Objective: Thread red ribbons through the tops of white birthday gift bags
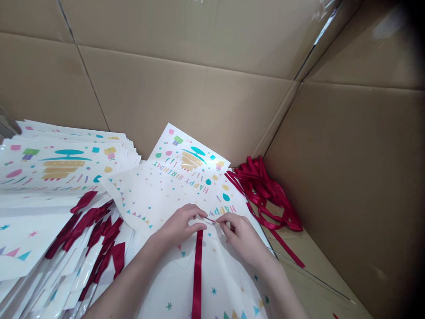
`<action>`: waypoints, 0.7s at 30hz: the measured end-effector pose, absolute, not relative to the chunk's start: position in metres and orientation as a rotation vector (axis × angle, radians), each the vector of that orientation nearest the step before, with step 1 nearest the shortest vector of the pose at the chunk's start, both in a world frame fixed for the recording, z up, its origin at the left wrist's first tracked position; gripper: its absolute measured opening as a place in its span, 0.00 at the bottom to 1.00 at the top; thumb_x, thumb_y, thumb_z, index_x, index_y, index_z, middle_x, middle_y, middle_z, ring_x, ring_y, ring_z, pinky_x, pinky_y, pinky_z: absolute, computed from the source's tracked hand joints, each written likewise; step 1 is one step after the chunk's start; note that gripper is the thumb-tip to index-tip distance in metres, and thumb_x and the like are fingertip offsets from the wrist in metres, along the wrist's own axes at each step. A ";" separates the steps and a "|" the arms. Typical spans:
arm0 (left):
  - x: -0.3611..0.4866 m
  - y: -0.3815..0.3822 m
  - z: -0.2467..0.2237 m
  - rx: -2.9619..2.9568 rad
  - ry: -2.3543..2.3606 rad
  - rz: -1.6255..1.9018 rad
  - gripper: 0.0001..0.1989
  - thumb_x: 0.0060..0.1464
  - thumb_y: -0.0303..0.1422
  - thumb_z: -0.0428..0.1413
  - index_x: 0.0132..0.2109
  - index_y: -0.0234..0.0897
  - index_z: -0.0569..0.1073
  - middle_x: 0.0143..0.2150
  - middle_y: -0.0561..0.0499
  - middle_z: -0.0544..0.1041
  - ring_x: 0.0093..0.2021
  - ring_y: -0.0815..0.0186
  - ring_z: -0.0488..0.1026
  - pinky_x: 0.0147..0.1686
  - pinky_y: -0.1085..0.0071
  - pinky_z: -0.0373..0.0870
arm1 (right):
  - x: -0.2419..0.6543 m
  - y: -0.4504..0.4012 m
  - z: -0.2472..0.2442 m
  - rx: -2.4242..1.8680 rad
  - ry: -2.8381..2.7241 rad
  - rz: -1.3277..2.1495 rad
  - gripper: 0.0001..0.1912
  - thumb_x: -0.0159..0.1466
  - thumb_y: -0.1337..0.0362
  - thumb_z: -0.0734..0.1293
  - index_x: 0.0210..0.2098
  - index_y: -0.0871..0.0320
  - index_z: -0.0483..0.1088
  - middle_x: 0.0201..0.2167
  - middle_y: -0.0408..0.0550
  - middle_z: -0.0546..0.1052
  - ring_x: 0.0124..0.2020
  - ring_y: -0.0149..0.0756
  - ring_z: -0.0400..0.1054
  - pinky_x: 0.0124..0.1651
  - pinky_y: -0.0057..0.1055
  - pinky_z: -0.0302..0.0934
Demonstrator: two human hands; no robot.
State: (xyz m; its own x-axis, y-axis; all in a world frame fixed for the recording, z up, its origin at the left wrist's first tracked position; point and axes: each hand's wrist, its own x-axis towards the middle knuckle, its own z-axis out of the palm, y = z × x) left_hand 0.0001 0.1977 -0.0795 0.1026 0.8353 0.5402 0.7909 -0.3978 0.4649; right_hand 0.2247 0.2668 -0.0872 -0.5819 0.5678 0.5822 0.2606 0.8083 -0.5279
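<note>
Red ribbon runs straight up a white Happy Birthday bag and stops just under the hands. I see the right hand with its grip closed on a thin strip above the ribbon's end. The left hand curls right beside that strip, but I cannot tell whether its grip is closed. Left of the bag lies a stack of printed bags with red bows. A tangled ribbon bundle rests against the cardboard wall to the right.
</note>
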 end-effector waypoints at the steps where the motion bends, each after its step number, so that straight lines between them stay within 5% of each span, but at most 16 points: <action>1: -0.001 0.199 -0.080 2.285 1.688 1.166 0.12 0.58 0.38 0.61 0.49 0.46 0.79 0.49 0.52 0.78 0.50 0.61 0.73 0.54 0.67 0.68 | 0.224 0.267 -0.087 -0.609 -2.206 0.499 0.15 0.68 0.64 0.58 0.41 0.55 0.77 0.41 0.48 0.80 0.44 0.41 0.72 0.47 0.34 0.61; 6: -0.008 0.203 -0.084 2.315 1.841 1.095 0.16 0.55 0.37 0.63 0.52 0.46 0.78 0.49 0.51 0.77 0.52 0.58 0.71 0.55 0.64 0.67 | 0.222 0.273 -0.090 -0.682 -2.244 0.441 0.15 0.67 0.67 0.58 0.40 0.54 0.77 0.40 0.47 0.80 0.43 0.41 0.72 0.45 0.33 0.60; 11: -0.011 0.206 -0.084 2.407 2.004 0.876 0.18 0.45 0.41 0.70 0.43 0.44 0.79 0.47 0.50 0.76 0.52 0.53 0.68 0.53 0.61 0.66 | 0.222 0.278 -0.092 -0.711 -2.206 0.433 0.15 0.68 0.66 0.58 0.40 0.55 0.77 0.40 0.49 0.80 0.42 0.40 0.72 0.44 0.32 0.60; 15: -0.013 0.210 -0.085 2.341 1.964 0.886 0.03 0.54 0.35 0.62 0.36 0.44 0.79 0.45 0.50 0.76 0.52 0.55 0.69 0.50 0.63 0.66 | 0.222 0.279 -0.092 -0.702 -2.204 0.446 0.14 0.68 0.65 0.58 0.40 0.55 0.76 0.40 0.48 0.80 0.42 0.41 0.72 0.44 0.32 0.60; 21: -0.012 0.210 -0.084 2.102 1.828 1.180 0.04 0.57 0.35 0.57 0.37 0.41 0.75 0.36 0.52 0.77 0.39 0.62 0.73 0.41 0.67 0.68 | 0.220 0.277 -0.092 -0.675 -2.199 0.399 0.15 0.67 0.68 0.58 0.41 0.56 0.77 0.39 0.49 0.80 0.42 0.41 0.73 0.44 0.32 0.60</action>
State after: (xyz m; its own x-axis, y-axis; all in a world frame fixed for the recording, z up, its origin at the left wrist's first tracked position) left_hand -0.0122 0.2098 -0.0843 -0.0310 0.8821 0.4700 0.7913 -0.2657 0.5508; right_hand 0.2195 0.2774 -0.0919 -0.5503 0.5841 0.5966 0.3375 0.8092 -0.4810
